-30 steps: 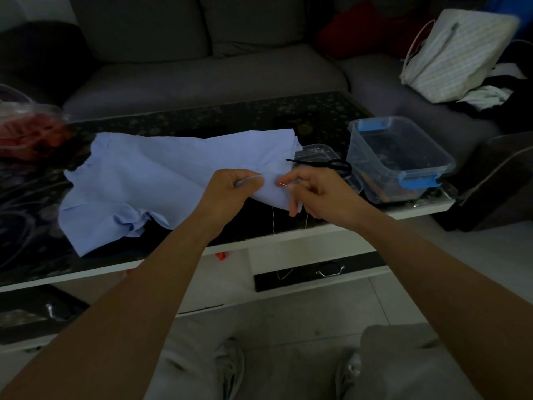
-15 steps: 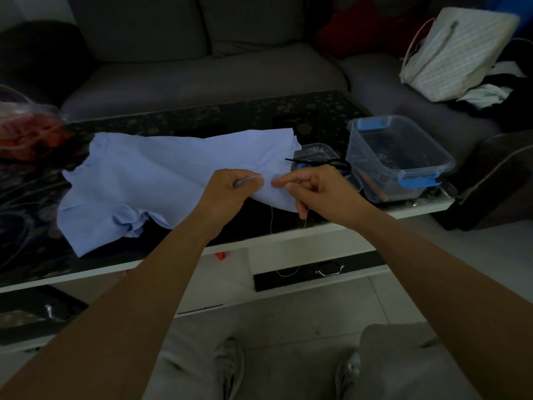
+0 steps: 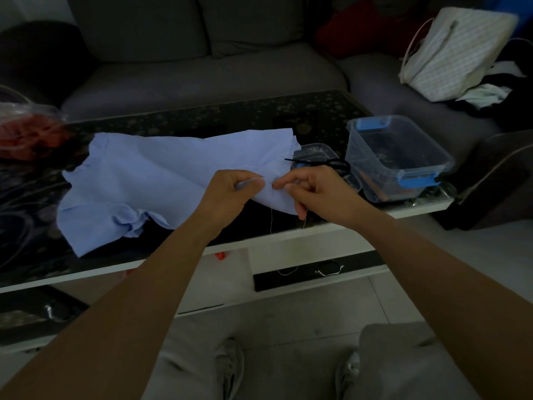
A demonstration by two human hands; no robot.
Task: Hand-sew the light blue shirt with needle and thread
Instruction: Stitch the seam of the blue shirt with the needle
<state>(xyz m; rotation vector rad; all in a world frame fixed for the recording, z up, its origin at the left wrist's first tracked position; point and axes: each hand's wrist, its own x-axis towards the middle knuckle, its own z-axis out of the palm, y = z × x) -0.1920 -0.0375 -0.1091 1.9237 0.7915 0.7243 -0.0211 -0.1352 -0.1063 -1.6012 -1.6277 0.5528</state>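
The light blue shirt [image 3: 150,180] lies spread over the dark glass table [image 3: 202,122], its right end lifted toward me. My left hand [image 3: 230,194] grips a fold of that end between thumb and fingers. Right beside it, my right hand [image 3: 314,192] pinches at the cloth's edge with thumb and forefinger; the needle itself is too small to make out. A thin pale thread [image 3: 271,220] hangs down from the cloth below my hands and loops near the drawer front.
Black scissors [image 3: 323,163] lie on a small clear box just behind my right hand. A clear tub with blue clips [image 3: 398,157] stands at the table's right end. A red bag [image 3: 26,131] sits far left. Sofa behind, striped bag [image 3: 455,50] at right.
My right hand has turned slightly and its fingertips have closed in on the cloth edge next to my left thumb. The left hand and shirt have stayed put.
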